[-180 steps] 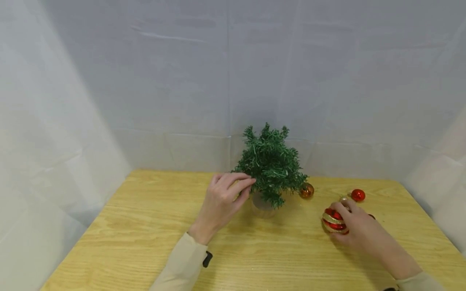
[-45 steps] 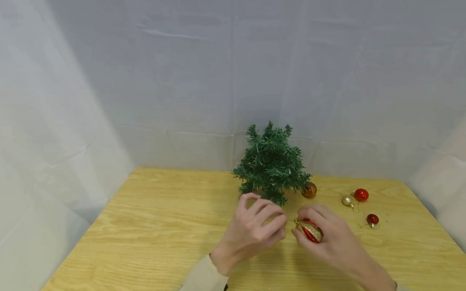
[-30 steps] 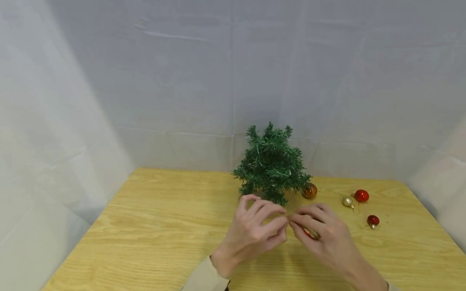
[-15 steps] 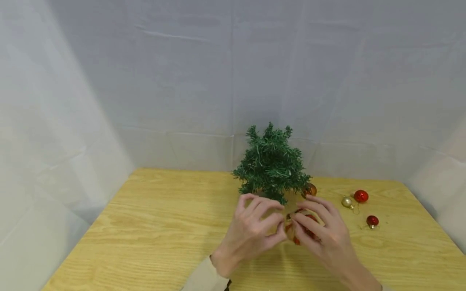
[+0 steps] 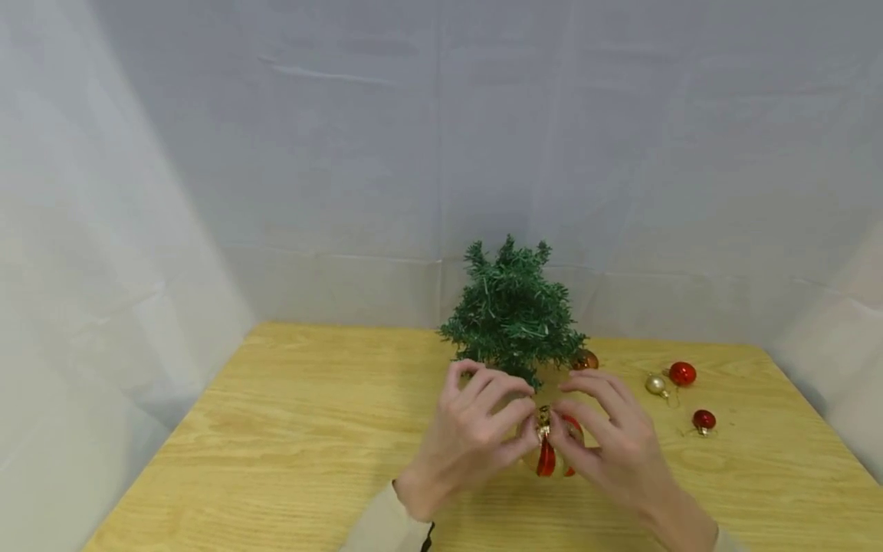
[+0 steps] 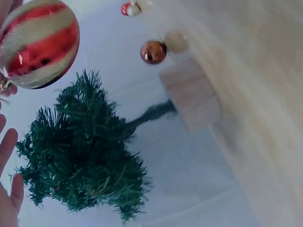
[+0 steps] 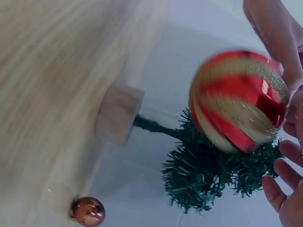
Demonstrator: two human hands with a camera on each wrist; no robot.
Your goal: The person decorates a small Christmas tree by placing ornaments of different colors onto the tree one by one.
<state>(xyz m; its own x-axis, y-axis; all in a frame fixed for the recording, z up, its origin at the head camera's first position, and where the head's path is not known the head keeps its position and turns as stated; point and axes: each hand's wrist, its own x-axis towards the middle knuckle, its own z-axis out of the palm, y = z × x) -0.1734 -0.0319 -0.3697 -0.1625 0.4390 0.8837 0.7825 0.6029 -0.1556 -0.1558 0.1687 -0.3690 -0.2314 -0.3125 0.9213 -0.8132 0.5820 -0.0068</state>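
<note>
A red Christmas bauble (image 5: pixel 546 458) with gold glitter stripes hangs upright between my two hands, its gold cap on top. My left hand (image 5: pixel 476 429) pinches at the cap from the left with thumb and index finger. From the right, the thumb and finger of my right hand (image 5: pixel 616 438) pinch at the same cap, the other fingers spread. In the right wrist view the bauble (image 7: pixel 239 100) is held off the table, with fingertips at its cap end. Just behind the hands stands a small green artificial Christmas tree (image 5: pixel 512 307) on a wooden block base (image 6: pixel 191 94).
An orange-brown bauble (image 5: pixel 585 360) lies by the tree's right side. Farther right on the wooden table (image 5: pixel 276 429) are a small gold bauble (image 5: pixel 655 385), a red bauble (image 5: pixel 682 373) and a dark red one (image 5: pixel 704 419). A pale cloth (image 5: pixel 345 192) hangs behind.
My right hand has carried the striped bauble from the right to in front of the tree. My left hand has left the branches, and the bauble has turned from lying sideways to cap up.
</note>
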